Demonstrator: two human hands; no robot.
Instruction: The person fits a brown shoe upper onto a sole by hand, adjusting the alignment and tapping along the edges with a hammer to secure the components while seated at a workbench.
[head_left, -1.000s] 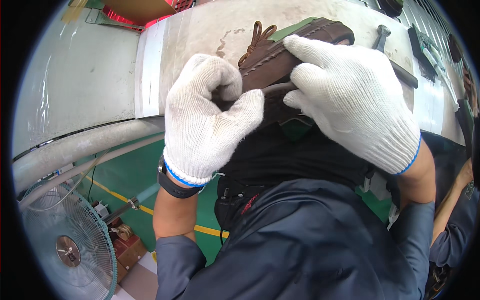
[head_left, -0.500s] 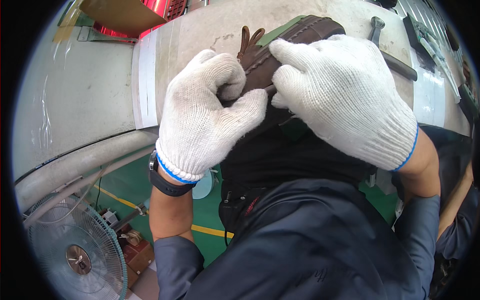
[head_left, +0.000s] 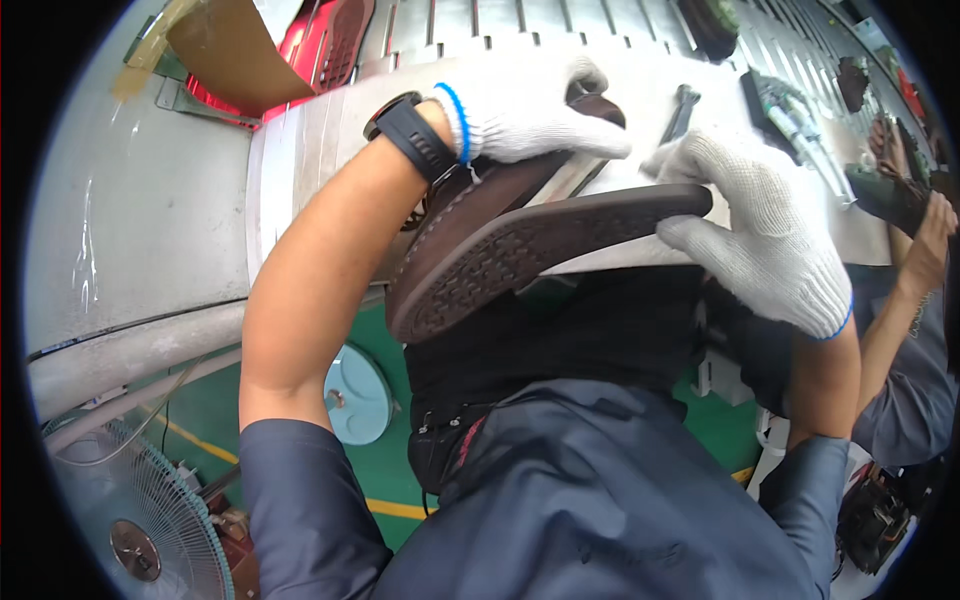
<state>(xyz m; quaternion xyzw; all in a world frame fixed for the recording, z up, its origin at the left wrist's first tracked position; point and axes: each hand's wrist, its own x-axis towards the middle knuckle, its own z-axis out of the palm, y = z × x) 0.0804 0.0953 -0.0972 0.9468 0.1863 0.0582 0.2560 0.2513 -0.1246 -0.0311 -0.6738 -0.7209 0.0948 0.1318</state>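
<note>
A brown leather shoe (head_left: 485, 205) is held up at the bench's near edge. Its dark brown sole (head_left: 570, 232) stands apart from the upper at the right end, while the two meet at the lower left. My left hand (head_left: 545, 130), in a white knit glove, reaches across the upper and grips its far right end; some of the fingers are hidden. In a matching glove, my right hand (head_left: 765, 225) pinches the sole's free end between thumb and fingers. The patterned tread faces me. Just beyond, a metal-headed tool (head_left: 682, 110) lies on the bench, partly covered.
A slatted metal conveyor (head_left: 520, 25) runs along the far side, with a dark shoe (head_left: 710, 25) on it. A red tray (head_left: 318, 60) stands at the far left. White tubes (head_left: 800, 125) lie to the right, near a co-worker's hand (head_left: 930, 245). A fan (head_left: 140, 540) stands lower left.
My left hand has moved up and across the shoe to its far end. My right hand has shifted right and down, holding the sole away from the upper. The shoe has turned, showing its tread.
</note>
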